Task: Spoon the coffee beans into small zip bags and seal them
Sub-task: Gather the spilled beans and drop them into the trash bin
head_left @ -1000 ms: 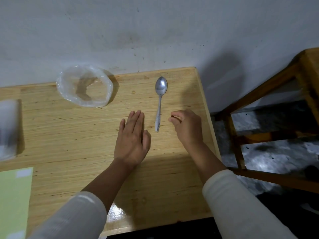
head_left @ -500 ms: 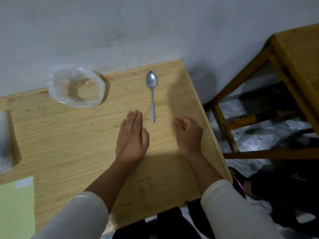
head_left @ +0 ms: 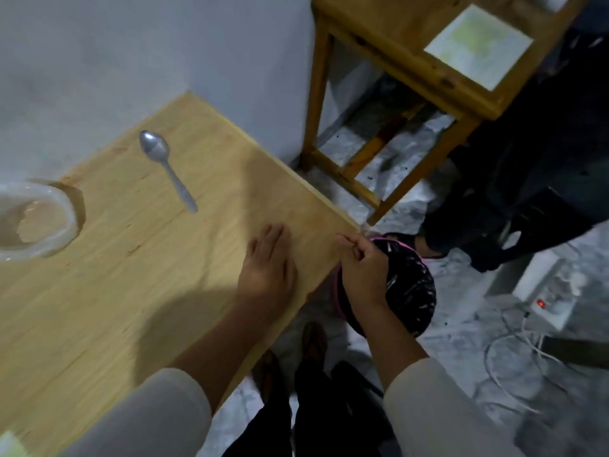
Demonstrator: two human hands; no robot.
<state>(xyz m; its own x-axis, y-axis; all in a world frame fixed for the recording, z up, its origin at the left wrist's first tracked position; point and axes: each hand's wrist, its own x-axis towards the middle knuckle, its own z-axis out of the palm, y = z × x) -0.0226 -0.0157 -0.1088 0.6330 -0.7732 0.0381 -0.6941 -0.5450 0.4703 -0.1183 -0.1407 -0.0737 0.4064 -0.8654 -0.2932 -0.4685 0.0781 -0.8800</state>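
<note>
A metal spoon lies on the wooden table, bowl end toward the wall. A clear plastic bowl-shaped container sits at the left edge of view; no beans show in it. My left hand rests flat on the table near its right edge. My right hand is past that edge, fingers curled together, above a bin lined with a black bag. Whether the fingers hold anything cannot be seen. No zip bags are in view.
A second wooden table with a pale sheet stands to the right. Another person's dark-clothed legs are beside the bin. A white power strip and cables lie on the floor. My feet show below the table.
My right hand has left the tabletop and moved right, over the bin. The view has swung right and down. My left hand stays flat on the table.
</note>
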